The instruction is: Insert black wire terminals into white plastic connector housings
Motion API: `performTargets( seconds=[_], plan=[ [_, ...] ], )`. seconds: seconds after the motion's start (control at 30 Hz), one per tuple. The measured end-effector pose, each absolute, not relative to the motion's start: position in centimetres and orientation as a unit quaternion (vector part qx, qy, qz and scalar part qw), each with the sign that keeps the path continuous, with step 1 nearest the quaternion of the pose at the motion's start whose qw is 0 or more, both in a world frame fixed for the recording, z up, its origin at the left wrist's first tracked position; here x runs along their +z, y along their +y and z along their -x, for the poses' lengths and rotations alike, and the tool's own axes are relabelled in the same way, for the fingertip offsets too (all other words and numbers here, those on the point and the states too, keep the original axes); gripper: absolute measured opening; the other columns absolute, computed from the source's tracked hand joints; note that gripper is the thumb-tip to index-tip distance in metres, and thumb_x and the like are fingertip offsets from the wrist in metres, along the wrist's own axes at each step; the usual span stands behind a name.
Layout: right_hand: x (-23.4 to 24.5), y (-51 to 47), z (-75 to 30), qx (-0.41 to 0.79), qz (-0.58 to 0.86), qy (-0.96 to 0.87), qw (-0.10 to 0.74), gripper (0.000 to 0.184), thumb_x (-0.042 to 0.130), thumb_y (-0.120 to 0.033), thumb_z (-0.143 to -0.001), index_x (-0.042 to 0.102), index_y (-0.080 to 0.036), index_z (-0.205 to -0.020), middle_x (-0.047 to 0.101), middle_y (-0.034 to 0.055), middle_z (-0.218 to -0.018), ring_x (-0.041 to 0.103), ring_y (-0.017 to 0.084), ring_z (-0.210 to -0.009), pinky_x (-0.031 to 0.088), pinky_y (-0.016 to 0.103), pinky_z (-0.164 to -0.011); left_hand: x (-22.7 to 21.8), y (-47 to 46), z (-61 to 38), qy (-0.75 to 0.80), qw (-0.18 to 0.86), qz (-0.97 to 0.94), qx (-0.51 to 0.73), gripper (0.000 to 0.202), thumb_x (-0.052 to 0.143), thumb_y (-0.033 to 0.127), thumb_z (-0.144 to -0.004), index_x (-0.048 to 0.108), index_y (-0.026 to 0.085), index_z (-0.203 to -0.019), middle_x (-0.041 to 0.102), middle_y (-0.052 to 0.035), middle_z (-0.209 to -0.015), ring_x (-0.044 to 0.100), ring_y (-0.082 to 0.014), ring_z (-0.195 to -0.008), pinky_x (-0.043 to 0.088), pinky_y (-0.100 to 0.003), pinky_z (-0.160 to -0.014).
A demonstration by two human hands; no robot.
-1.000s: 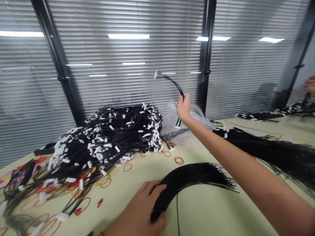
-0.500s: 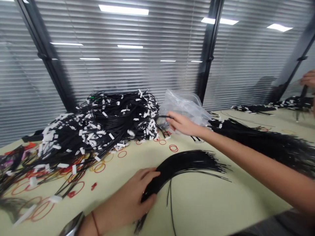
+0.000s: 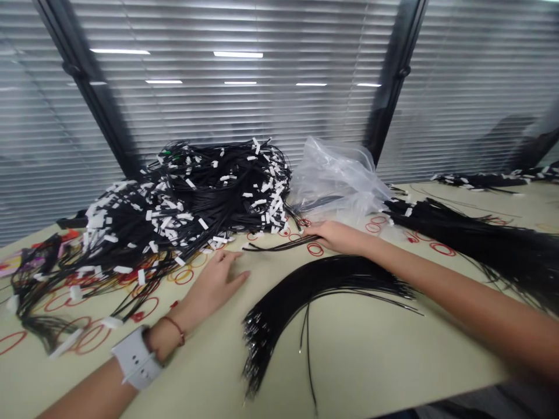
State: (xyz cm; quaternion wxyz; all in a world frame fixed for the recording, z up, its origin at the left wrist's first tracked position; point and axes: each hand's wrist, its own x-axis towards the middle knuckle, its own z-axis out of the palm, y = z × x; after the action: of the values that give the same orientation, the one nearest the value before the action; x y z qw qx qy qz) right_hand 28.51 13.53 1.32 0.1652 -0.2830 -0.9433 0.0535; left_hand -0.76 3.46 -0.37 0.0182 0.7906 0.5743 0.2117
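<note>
"Where are my hands?"

"Your right hand (image 3: 336,237) lies low over the table (image 3: 393,361), fingers stretched out, their tips at the end of a few loose black wires (image 3: 279,245). Those wires are the thing in hand, lying just in front of the heap. You may be pinching them, but from this view I can't tell. Your left hand (image 3: 213,285) holds nothing: its fingers are spread and released, just beside the heap."

"How much is done?"

"As far as I can judge, a fair part. A smooth fan of wires (image 3: 301,297) lies between your arms, and a thicker bunch (image 3: 471,250) lies beyond your right arm. Both look neatly gathered."

"And what remains?"

"Plenty. The big heap of white-tagged black cables (image 3: 196,203) sits tangled before the blinds (image 3: 218,105), with a clear plastic bag (image 3: 336,177) beside it and red rubber bands (image 3: 315,249) scattered around your right hand."
</note>
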Motion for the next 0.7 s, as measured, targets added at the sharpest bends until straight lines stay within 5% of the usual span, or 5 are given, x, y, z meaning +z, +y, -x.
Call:
performTargets(
  seconds=[0.27, 0.47, 0.7],
  plan=[
    [0.0, 12.6, -28.7, -0.019, 0.249, -0.949, 0.191, 0.036, 0.037, -0.01, -0.082, 0.055, -0.02, -0.112, 0.054, 0.0071, -0.091, 0.051, 0.015, -0.085, 0.042, 0.027, -0.075, -0.9, 4.3, 1.0, 0.594, 0.036, -0.77, 0.231, 0.039, 0.037, 0.038, -0.085, 0.047, 0.013, -0.113, 0.052, -0.0108, -0.101, 0.054, -0.0253, -0.09, 0.044, -0.042, -0.081],
    [0.3, 11.9, -29.1, -0.105, 0.262, -0.944, 0.171, 0.038, 0.03, -0.012, -0.085, 0.053, -0.019, -0.114, 0.048, 0.0059, -0.081, 0.046, 0.016, -0.077, 0.039, 0.027, -0.07, -1.4, 4.6, 1.2, 0.547, 0.054, -0.804, 0.225, 0.028, 0.046, 0.032, -0.082, 0.06, 0.017, -0.101, 0.055, -0.0088, -0.101, 0.052, -0.0242, -0.098, 0.039, -0.039, -0.09],
    [0.3, 13.2, -28.2, -0.163, 0.337, -0.919, 0.126, 0.032, 0.036, -0.009, -0.083, 0.054, -0.02, -0.108, 0.049, 0.007, -0.087, 0.046, 0.016, -0.078, 0.036, 0.027, -0.072, -0.7, 4.2, 1.1, 0.513, 0.082, -0.826, 0.221, 0.031, 0.035, 0.031, -0.088, 0.057, 0.018, -0.105, 0.056, -0.0067, -0.099, 0.052, -0.0213, -0.097, 0.04, -0.039, -0.09]
  ],
)
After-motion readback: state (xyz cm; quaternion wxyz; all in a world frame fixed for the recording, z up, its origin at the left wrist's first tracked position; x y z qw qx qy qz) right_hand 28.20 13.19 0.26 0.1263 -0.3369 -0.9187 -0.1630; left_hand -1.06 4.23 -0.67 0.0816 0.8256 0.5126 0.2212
